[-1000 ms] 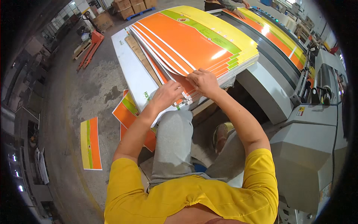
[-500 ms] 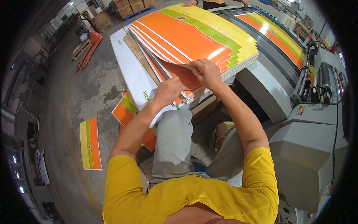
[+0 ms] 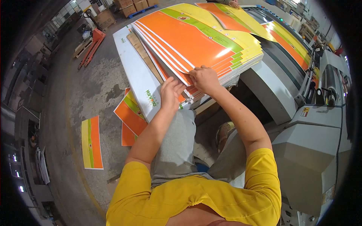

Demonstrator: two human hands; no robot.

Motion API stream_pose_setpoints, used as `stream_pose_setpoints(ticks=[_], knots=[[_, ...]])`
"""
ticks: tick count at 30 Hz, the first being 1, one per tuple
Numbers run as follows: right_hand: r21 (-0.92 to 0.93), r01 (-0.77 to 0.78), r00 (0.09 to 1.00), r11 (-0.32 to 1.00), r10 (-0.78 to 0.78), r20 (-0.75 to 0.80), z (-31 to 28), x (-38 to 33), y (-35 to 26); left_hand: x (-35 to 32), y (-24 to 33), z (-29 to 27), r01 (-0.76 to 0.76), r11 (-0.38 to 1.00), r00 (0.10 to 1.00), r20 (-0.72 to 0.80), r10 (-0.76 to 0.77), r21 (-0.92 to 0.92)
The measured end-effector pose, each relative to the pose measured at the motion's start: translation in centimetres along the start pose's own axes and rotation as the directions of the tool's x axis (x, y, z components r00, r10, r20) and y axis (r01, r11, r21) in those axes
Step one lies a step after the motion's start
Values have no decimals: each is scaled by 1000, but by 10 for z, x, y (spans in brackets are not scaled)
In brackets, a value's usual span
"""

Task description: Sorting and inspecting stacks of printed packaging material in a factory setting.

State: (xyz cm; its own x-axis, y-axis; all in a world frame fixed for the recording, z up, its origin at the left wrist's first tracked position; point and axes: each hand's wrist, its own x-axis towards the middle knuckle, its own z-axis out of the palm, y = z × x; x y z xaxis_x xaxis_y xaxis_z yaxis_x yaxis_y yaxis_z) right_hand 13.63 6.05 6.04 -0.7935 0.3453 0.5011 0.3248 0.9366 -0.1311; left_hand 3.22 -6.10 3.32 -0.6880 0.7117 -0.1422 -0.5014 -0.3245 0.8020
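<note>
A thick, fanned stack of printed sheets (image 3: 181, 41) in orange, green and yellow lies in front of me. At its near corner, my right hand (image 3: 205, 79) has its fingers curled over the edge of the upper sheets, thumb side toward the stack. Beside it, my left hand (image 3: 170, 93) has its fingers stretched out and apart against the stack's near left edge. Nothing shows in the left palm. Under the stack's left side lies a white printed board (image 3: 126, 56) with a brown cardboard strip (image 3: 143, 56) on it.
Across the stack, another person's hand (image 3: 233, 3) holds a loose printed sheet (image 3: 235, 19). A grey machine (image 3: 313, 147) stands at right, another sheet (image 3: 288, 41) on its bed. Printed sheets (image 3: 130, 113) lie by my left knee, one (image 3: 92, 142) farther left. An orange pallet jack (image 3: 94, 45) stands beyond.
The raised near corner of the sheets has come down under my right hand. My left hand has opened its fingers. A loose sheet now extends over the far right of the stack.
</note>
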Motion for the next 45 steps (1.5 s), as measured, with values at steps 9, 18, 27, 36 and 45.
stream_pose_setpoints(ticks=[9,18,27,36,45], knots=[[103,-200,965,974,178,194,-21,14,-24,17,-7,-16,122,979,974,208,-87,-164],[78,-130,989,988,124,81,-20,18,-8,12,-8,-10,43,999,979,201,-41,-4],[217,-50,997,975,61,-43,-20,11,15,6,-14,0,-80,985,996,42,74,156],[137,128,983,982,-107,-152,-24,7,1,3,-16,-5,-30,978,992,124,4,204],[50,125,990,991,-121,-70,3,-7,1,5,-19,-11,1,954,991,128,-41,301]])
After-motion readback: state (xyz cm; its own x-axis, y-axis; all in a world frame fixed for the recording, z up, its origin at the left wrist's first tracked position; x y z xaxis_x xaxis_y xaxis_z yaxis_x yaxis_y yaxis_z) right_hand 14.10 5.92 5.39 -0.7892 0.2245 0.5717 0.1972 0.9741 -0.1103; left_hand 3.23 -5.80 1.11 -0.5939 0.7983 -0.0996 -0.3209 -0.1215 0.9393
